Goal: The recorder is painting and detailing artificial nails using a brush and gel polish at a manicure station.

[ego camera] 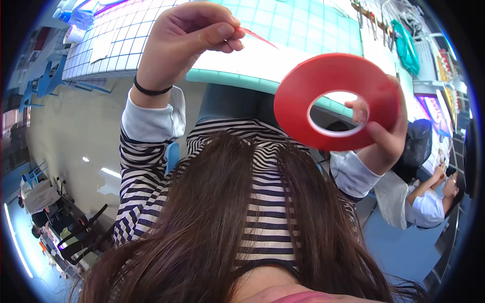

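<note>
A large flat roll of red tape [295, 102], with a white core, is in my right hand [390, 128] above the near edge of the table. Some fingers of that hand show through the hole of the roll. My left hand [197, 34], with a black band at its wrist, pinches a thin red strip of tape [259, 37] between thumb and fingertips. The strip's free end points towards the roll. Beneath both hands lies a bright white surface [235, 62] on the table; glare hides its detail.
The table [125, 49] has a grid pattern and a pale green front edge. A paper [101, 48] and a plastic bottle [81, 19] are at the left. Hand tools [373, 22] and a green bag [406, 49] are at the right. Another person [428, 204] sits at the far right.
</note>
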A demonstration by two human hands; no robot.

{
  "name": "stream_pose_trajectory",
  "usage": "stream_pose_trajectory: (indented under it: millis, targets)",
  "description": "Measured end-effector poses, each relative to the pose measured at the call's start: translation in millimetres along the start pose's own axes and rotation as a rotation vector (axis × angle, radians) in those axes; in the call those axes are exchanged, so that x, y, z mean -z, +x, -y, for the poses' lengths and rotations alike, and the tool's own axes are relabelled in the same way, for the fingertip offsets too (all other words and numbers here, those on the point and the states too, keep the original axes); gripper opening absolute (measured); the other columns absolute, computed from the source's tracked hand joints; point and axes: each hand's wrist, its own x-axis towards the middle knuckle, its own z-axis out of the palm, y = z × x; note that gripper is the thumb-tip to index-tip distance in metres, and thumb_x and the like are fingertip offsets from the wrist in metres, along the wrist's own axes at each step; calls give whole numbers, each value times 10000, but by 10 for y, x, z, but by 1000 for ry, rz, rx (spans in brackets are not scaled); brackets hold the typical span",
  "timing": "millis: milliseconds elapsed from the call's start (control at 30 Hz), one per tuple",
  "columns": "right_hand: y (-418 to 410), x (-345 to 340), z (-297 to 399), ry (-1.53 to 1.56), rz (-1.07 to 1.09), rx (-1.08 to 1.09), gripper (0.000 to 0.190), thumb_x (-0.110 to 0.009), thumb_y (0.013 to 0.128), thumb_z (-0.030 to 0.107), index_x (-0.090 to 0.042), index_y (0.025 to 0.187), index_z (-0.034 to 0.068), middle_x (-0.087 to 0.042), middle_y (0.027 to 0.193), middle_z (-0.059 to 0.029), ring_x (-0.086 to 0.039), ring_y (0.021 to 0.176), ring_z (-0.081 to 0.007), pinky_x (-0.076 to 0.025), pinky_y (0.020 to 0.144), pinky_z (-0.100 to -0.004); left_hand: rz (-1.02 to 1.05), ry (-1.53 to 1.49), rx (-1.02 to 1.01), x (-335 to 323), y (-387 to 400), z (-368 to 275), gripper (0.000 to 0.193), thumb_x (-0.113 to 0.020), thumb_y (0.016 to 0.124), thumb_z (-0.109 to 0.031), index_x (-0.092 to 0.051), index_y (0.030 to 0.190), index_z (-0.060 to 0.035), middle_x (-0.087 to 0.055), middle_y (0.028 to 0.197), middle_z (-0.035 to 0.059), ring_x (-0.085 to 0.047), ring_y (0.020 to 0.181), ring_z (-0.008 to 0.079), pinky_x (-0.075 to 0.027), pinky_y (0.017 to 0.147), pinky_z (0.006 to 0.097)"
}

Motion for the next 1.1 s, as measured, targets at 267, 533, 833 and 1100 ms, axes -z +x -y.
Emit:
stream_pose_trajectory:
  millis: [267, 533, 833, 1100]
  targets:
    - [227, 85, 133, -255, 55, 91, 291, -623, 814, -20, -510, 1075, -81, -648, 880, -205, -654, 744, -210, -534, 646, -284, -8, -100, 104, 492, -120, -88, 158, -545, 918, -130, -592, 969, 12, -605, 876, 108, -601, 786, 154, -509, 694, 227]
    - [680, -274, 284, -750, 142, 21, 320, -631, 830, -6, -570, 1143, -35, -666, 878, -128, -621, 732, -134, -502, 664, -254, -296, 496, 412, 522, 40, -50, 195, -632, 828, -86, -593, 978, 33, -649, 785, 70, -612, 696, 108, -495, 634, 221]
    - [1263, -598, 170, -1139, 334, -30, 328, -635, 779, 47, -582, 1101, 14, -644, 796, -120, -564, 632, -139, -465, 598, -247, -259, 1104, 360, 562, 79, 180, 201, -644, 706, -150, -674, 787, 31, -637, 657, 166, -624, 607, 227, -489, 588, 316]
    - [1516, -683, 100, -1341, 554, -79, 324, -628, 769, 45, -574, 1088, 15, -638, 785, -120, -560, 629, -142, -463, 595, -249, -261, 1208, 461, 723, 61, 377, 222, -667, 662, -168, -678, 765, 29, -638, 675, 187, -635, 626, 273, -501, 605, 338]
